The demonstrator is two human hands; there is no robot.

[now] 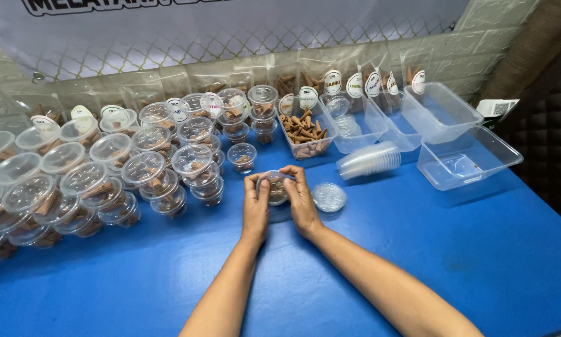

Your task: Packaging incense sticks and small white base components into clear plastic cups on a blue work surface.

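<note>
Gripping a small clear cup [277, 189] at centre frame, the left hand [255, 209] and right hand [302, 203] close around it from both sides, apparently pressing its lid. A loose lid [329, 196] lies just right; filled cups [106, 168] crowd the left.

1. The picture is bright and even. The light seems to come from above.
2. The blue surface [418, 249] shines softly, with a paler patch near the middle.
3. Small white glints sit on the clear cup lids [74, 168] and the clear tubs [468, 156].
4. Shadows are soft and short. A faint one lies under the arms.
5. The middle is sharp. The edges bend and stretch a little, and the far left cups look a bit smeared.
6. The right top corner is dark.
</note>
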